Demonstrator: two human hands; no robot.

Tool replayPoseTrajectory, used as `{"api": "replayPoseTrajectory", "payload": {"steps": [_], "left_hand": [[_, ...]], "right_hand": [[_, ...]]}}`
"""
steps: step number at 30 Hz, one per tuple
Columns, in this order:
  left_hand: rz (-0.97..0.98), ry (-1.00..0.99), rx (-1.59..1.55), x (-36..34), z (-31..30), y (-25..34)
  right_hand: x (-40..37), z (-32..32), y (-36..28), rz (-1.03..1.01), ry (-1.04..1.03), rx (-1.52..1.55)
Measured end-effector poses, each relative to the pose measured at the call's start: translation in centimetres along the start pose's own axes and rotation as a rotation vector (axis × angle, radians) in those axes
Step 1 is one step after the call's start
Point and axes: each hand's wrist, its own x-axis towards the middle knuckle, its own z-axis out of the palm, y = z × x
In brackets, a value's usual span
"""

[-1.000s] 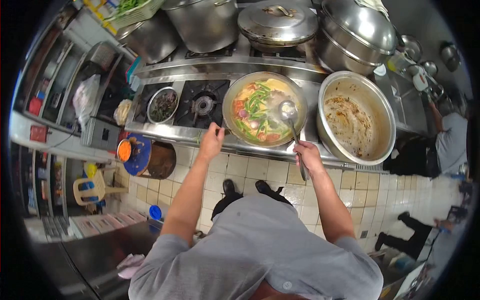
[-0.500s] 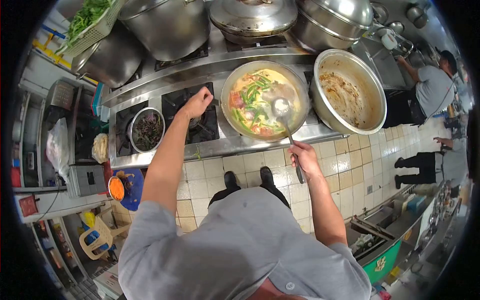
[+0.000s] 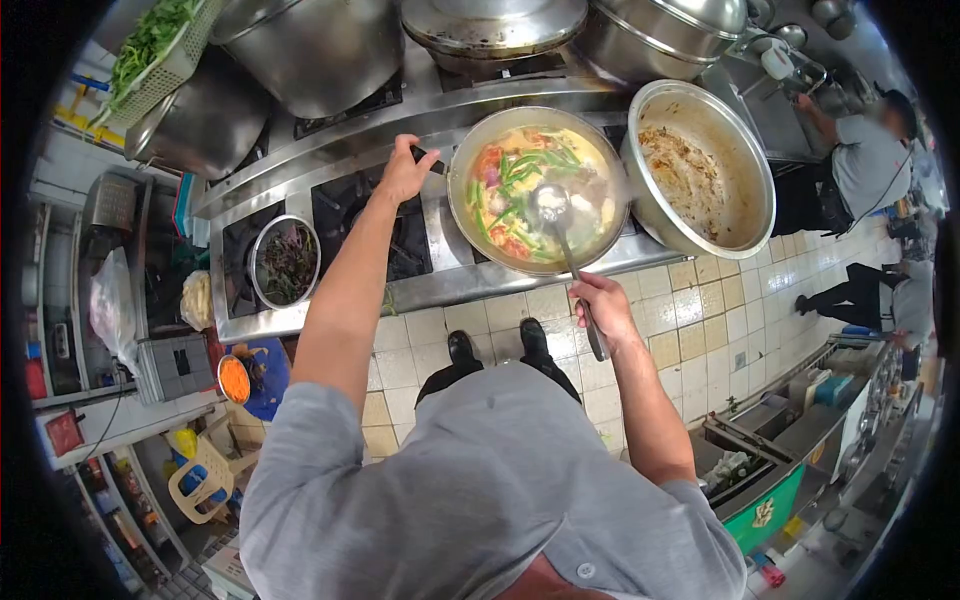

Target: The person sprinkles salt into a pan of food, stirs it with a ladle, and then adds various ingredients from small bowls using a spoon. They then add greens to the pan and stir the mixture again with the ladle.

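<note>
A wide pan (image 3: 456, 205) of yellowish broth with green beans and reddish pieces sits on the stove in front of me. My left hand (image 3: 405, 172) is at the pan's left side, with fingers and thumb closed around its short dark handle (image 3: 433, 160). In my right hand (image 3: 604, 306) is the handle of a metal ladle (image 3: 562, 240), whose bowl is dipped in the broth near the middle of the pan. Right of the pan stands a large metal pot (image 3: 745, 190) with brown residue inside.
Lidded pots (image 3: 495, 25) and a tall pot (image 3: 310, 55) line the back. A bowl of dark leaves (image 3: 285, 262) is on the left burner; a container of orange shreds (image 3: 234, 380) sits lower left. Two people (image 3: 865, 160) are at the right.
My left hand has moved up and closed on the pan's handle. The ladle has shifted slightly left in the broth. A person at the right has changed stance.
</note>
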Motion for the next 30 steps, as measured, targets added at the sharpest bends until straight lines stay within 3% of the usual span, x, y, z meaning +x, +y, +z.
{"api": "replayPoseTrajectory", "payload": {"steps": [2,5,6,10,13,24,28,30], "left_hand": [[0.120,0.239,0.055,-1.9,0.9,0.1],[-0.063,0.145,-0.267,-6.6,1.3,-0.1],[-0.110,0.081,-0.240,-7.8,1.0,0.0],[0.020,0.377,-0.062,-4.8,0.1,0.4],[-0.151,0.012,0.021,-1.9,-0.1,0.9],[-0.233,0.197,-0.052,-6.1,-1.2,1.4],[-0.300,0.303,-0.141,-11.4,-3.3,2.4],[-0.196,0.366,-0.194,-16.1,-2.4,-0.4]], "right_hand": [[-0.3,-0.1,-0.2,0.016,-0.008,-0.016],[-1.1,0.0,-1.0,0.028,-0.035,-0.042],[-1.1,-0.1,-1.3,0.035,-0.050,-0.044],[-0.7,-0.4,-1.1,0.075,-0.106,-0.060],[-0.3,-0.2,-1.4,0.091,-0.136,-0.041],[-0.5,-0.6,-2.2,-0.016,-0.109,-0.126],[-0.5,-0.5,-2.5,-0.038,-0.117,-0.143],[-0.5,-0.5,-2.6,-0.018,-0.106,-0.102]]}}
